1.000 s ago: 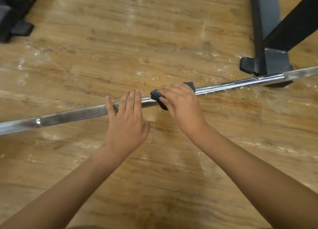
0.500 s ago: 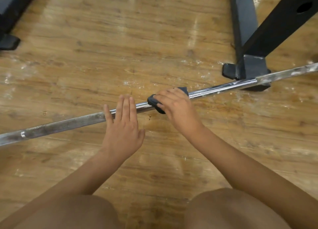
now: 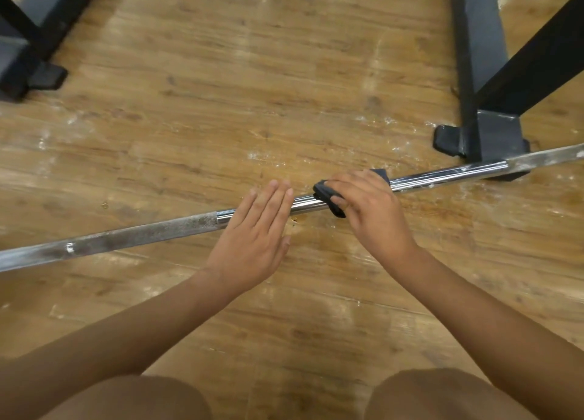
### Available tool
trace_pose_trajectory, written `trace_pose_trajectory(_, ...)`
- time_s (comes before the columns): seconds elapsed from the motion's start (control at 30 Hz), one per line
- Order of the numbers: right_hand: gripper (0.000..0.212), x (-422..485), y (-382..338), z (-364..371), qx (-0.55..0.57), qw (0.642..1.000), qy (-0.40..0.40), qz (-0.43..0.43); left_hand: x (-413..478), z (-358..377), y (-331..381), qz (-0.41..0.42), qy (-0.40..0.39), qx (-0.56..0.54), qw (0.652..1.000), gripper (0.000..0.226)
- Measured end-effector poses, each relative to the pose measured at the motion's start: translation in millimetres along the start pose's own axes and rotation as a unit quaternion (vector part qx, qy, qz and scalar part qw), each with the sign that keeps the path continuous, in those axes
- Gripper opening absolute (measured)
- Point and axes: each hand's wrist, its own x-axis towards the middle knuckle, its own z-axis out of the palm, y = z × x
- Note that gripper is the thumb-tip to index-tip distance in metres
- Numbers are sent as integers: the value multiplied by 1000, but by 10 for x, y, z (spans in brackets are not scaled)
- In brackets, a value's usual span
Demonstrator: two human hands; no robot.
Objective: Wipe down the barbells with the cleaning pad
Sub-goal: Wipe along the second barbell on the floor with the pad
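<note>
Barbell (image 3: 151, 231): on floor (image 3: 284, 72). Pad (image 3: 325, 196): on its chrome middle, right grip (image 3: 371, 212) curled round it. Left grip (image 3: 252, 242): fingers (image 3: 273, 200) straight, pressing bar. Step: wiping shaft. Next: slide pad onward with firm pressure.

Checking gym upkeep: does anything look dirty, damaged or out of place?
White specks litter the floor near the rack foot and cling to the bar right of the pad. The bar's knurled stretch, left of the left hand, looks dull and grimy.
</note>
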Motion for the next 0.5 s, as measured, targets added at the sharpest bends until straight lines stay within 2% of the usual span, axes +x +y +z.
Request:
trace_pose_trajectory(0.17, 30, 37, -7, -62, -57, 997, -51, -11, 51, 129, 73, -27, 47, -7, 998, 71)
trace_pose_trajectory(0.4, 34, 301, 135, -292, -96, 962, -245, -72, 19, 86, 26, -15, 29, -36, 999, 75)
trace_pose_trajectory(0.43, 34, 337, 148, -305, -95, 960, -255, -74, 23, 72, 16, -15, 27, -37, 999, 75)
trace_pose_trajectory(0.5, 32, 327, 132, -263, -90, 967, -222, -83, 22, 35, -18, -7, 21, -36, 999, 76)
